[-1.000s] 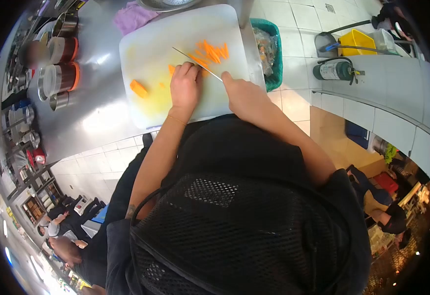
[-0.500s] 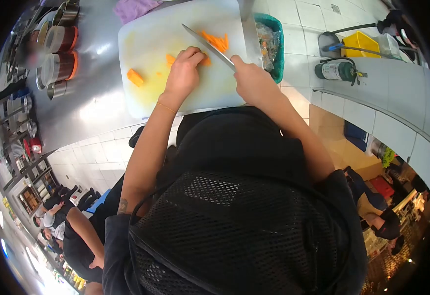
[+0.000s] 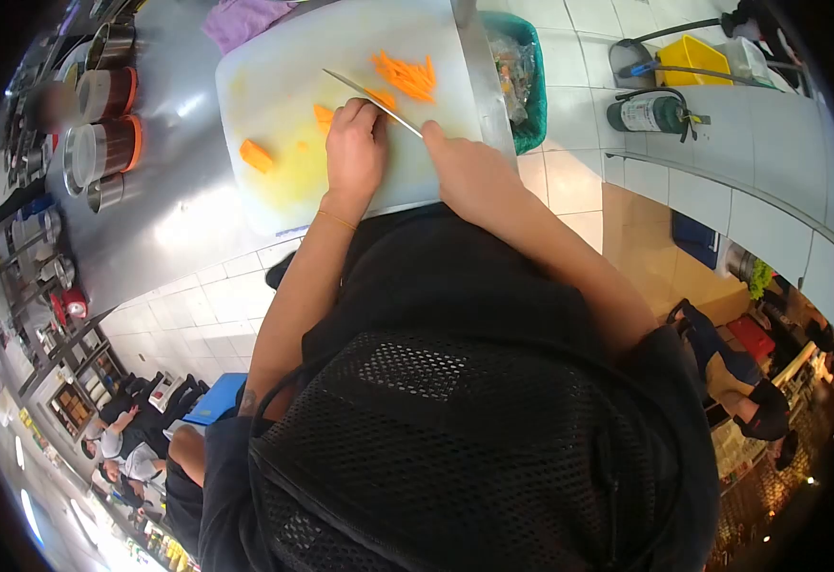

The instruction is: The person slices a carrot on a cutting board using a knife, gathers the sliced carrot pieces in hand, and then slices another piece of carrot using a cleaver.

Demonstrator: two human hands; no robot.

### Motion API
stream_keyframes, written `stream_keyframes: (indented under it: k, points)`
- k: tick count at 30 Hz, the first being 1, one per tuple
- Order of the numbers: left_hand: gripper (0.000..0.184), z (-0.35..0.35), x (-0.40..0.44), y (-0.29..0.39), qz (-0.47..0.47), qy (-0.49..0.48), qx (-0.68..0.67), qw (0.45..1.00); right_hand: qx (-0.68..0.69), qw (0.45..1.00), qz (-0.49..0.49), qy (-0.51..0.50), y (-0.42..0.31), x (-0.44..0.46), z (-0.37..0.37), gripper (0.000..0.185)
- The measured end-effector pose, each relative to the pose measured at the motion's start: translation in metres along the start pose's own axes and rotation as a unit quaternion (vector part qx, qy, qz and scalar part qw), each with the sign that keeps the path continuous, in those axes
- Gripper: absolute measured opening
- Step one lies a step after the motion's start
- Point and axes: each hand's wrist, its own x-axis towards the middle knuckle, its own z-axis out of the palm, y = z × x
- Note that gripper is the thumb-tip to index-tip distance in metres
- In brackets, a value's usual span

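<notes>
Compared with the earlier frame, the knife (image 3: 374, 103) has moved left, closer to the left hand (image 3: 353, 157). The right hand (image 3: 474, 176) is closed around the knife's handle. The left hand's fingers are bunched, holding a carrot (image 3: 383, 96) on the cutting board (image 3: 279, 91), mostly hidden beneath them. Carrot strips (image 3: 407, 76) lie beyond the blade. A fingertip creeping forward could get nicked; the carrot rolling, or the board sliding on the steel surface (image 3: 174, 119), could misdirect the cut.

We've one head-worn fisheye looking forward and steeply down: board (image 3: 412, 181) and counter (image 3: 164, 167) up top, black mesh (image 3: 474, 439) nearest, filling bottom centre.
</notes>
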Motion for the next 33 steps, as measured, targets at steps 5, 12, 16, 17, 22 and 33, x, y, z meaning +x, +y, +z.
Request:
stream_keyframes:
  k: [5, 12, 16, 17, 22, 33]
  points:
    - [0.010, 0.001, 0.004, -0.004, 0.006, -0.004, 0.019, 1.000, 0.019, 0.999, 0.008, -0.030, -0.037, -0.002, -0.043, 0.029]
    - [0.008, 0.001, 0.000, -0.008, 0.042, 0.004, 0.030, 0.999, 0.051, 0.999, 0.013, 0.004, -0.019, 0.005, -0.006, 0.024]
    - [0.009, -0.002, -0.002, -0.008, 0.010, -0.028, 0.062, 0.998, 0.024, 0.998, 0.037, -0.036, -0.039, -0.001, -0.026, 0.018]
    - [0.010, 0.000, -0.006, -0.008, 0.017, -0.002, 0.056, 0.998, 0.036, 0.993, 0.081, -0.080, -0.039, -0.006, -0.027, 0.017]
    - [0.018, -0.020, -0.003, -0.020, 0.049, -0.010, 0.071, 0.996, 0.040, 0.999, 0.037, -0.003, -0.020, 0.028, 0.002, 0.022]
    - [0.038, -0.064, 0.010, -0.062, -0.071, -0.172, -0.071, 0.980, 0.139, 0.987, 0.073, -0.026, -0.005, -0.007, -0.002, 0.022]
